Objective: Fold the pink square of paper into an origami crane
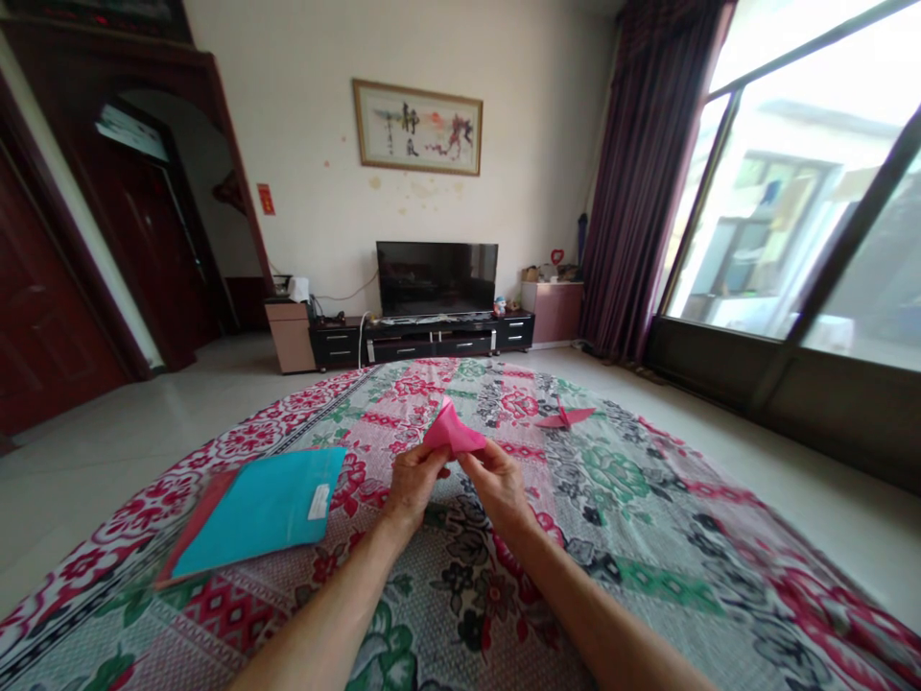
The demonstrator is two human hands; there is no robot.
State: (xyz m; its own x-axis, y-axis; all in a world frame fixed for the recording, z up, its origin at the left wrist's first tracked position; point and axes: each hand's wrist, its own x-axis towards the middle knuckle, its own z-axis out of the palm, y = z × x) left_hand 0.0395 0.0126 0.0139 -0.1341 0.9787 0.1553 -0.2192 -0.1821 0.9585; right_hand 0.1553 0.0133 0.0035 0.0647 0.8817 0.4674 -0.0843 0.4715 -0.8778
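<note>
A folded piece of bright pink paper (455, 429) is held up over the patterned cloth, its peak pointing upward. My left hand (415, 480) pinches its lower left edge between thumb and fingers. On the lower right side, my right hand (498, 478) grips the same paper, close to the left hand but apart from it. A pink folded paper bird (566, 416) rests on the cloth beyond my right hand. To the left lies a flat packet with a blue sheet (263, 513) on top, a white label and a reddish sheet showing at its edge.
The round surface under my arms wears a floral cloth (625, 547). Farther off stand a black television (437, 278) on a low cabinet (460, 343), a side cabinet (554, 315), dark curtains (629, 192) and a large window on the right.
</note>
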